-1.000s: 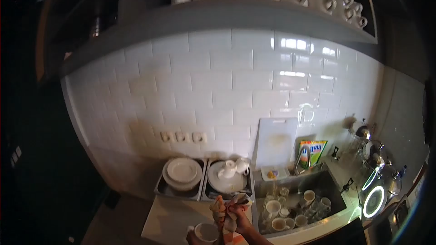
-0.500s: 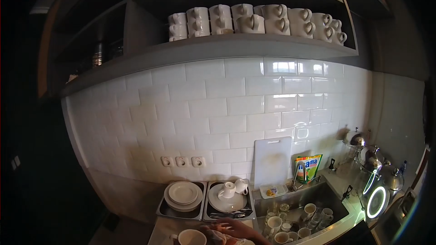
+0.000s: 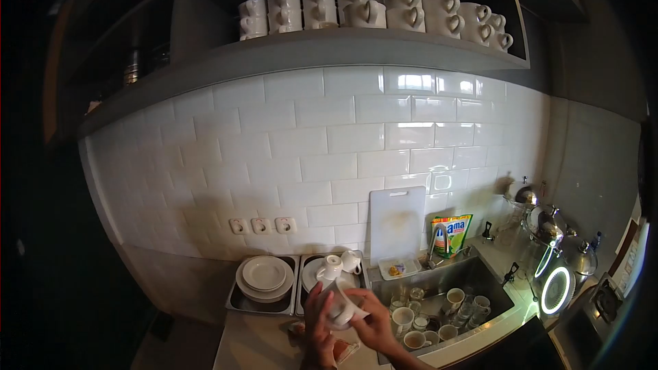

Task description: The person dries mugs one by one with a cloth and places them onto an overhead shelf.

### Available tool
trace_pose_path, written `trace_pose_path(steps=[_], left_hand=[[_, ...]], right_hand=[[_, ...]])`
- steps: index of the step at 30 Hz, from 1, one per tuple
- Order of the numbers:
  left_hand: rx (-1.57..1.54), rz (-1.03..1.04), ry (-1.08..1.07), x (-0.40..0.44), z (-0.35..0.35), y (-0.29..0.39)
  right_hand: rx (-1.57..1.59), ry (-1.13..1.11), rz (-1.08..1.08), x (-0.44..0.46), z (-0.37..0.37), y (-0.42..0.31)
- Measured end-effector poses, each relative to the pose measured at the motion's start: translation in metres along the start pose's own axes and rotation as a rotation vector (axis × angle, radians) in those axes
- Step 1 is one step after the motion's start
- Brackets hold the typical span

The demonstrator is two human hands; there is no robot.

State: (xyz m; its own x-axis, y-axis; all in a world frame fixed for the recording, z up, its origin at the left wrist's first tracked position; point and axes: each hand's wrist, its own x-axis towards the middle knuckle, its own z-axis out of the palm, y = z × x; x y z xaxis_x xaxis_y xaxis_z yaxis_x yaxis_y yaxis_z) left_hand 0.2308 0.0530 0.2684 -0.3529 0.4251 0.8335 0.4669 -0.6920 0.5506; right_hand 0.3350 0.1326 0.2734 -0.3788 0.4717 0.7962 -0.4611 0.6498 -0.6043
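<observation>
A white cup (image 3: 340, 313) is tilted between my two hands, above the counter and in front of the metal trays. My left hand (image 3: 317, 321) grips its left side, fingers wrapped around it. On the other side, my right hand (image 3: 373, 318) has its fingers closed on the cup. Part of the cup is hidden by the fingers. A crumpled reddish-and-white cloth (image 3: 345, 351) lies on the counter just below the hands. Behind the cup, an upturned white cup (image 3: 330, 267) rests on a plate in the right tray.
White plates (image 3: 264, 273) are stacked in the left metal tray. The sink (image 3: 445, 284) at right holds several cups and glasses. A white cutting board (image 3: 397, 223) leans on the tiles beside a detergent pouch (image 3: 452, 234). Mugs (image 3: 367, 14) line the shelf overhead.
The cup that stood on the counter at lower left is gone from there; a white cup is now raised in both hands. My hand has left the cloth. The view has tilted down slightly.
</observation>
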Motion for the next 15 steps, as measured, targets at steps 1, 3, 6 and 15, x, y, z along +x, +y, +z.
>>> trace_pose_path(steps=[1, 3, 6, 15], left_hand=[[-0.246, -0.095, -0.036, 0.004, 0.003, 0.003], [-0.451, -0.289, -0.116, 0.01, 0.005, 0.006], [-0.175, -0.414, -0.266, 0.018, -0.003, 0.01], [-0.42, -0.599, -0.565, 0.041, -0.015, 0.007]], right_hand=[[0.061, 0.019, 0.052, 0.007, -0.004, -0.015], [0.037, -0.049, 0.06, 0.011, -0.025, -0.011], [-0.036, -0.185, -0.051, 0.026, -0.042, -0.017], [-0.026, -0.289, -0.2, 0.031, -0.06, -0.007]])
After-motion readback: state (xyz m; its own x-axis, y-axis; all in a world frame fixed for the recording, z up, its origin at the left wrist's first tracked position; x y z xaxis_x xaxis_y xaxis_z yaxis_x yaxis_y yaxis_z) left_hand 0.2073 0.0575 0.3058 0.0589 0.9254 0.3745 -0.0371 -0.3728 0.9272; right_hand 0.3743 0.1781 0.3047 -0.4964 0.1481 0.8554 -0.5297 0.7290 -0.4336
